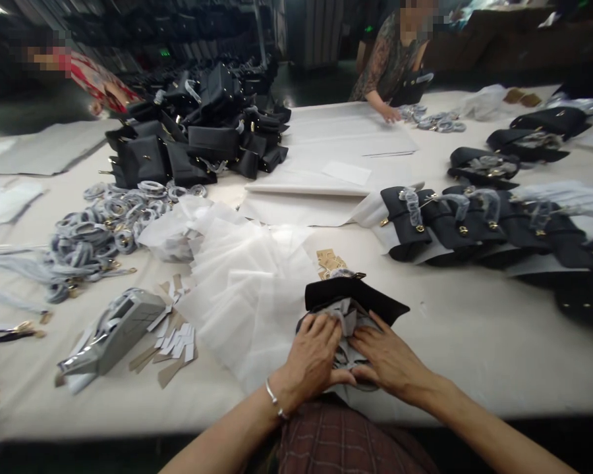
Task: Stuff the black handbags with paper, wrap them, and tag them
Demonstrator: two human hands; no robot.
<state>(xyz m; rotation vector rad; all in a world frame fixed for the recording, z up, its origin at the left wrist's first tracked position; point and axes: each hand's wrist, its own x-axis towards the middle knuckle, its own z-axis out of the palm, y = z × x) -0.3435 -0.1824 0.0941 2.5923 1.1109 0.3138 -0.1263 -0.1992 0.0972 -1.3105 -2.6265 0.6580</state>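
Observation:
A black handbag (pixel 356 294) sits at the table's near edge in front of me, its flap raised and crumpled grey stuffing (pixel 348 319) showing in its mouth. On the left side, my left hand (pixel 312 349) grips the bag, fingers bent over the stuffing and thumb along the near rim. My right hand (pixel 388 359) holds the opposite side, its fingers pressed against the stuffing and its thumb close to the left one. Fingertips are partly hidden in the folds. Brown paper tags (pixel 330 260) lie just behind the flap.
Left of me are white tissue sheets (pixel 247 289), paper strips (pixel 178 342), a grey box (pixel 123 326) and wrapped straps (pixel 93 230). Black bags are piled (pixel 192 131) behind; a row of bags (pixel 454 224) stands right. Two people work across the table, one (pixel 390 66) reaching toward straps.

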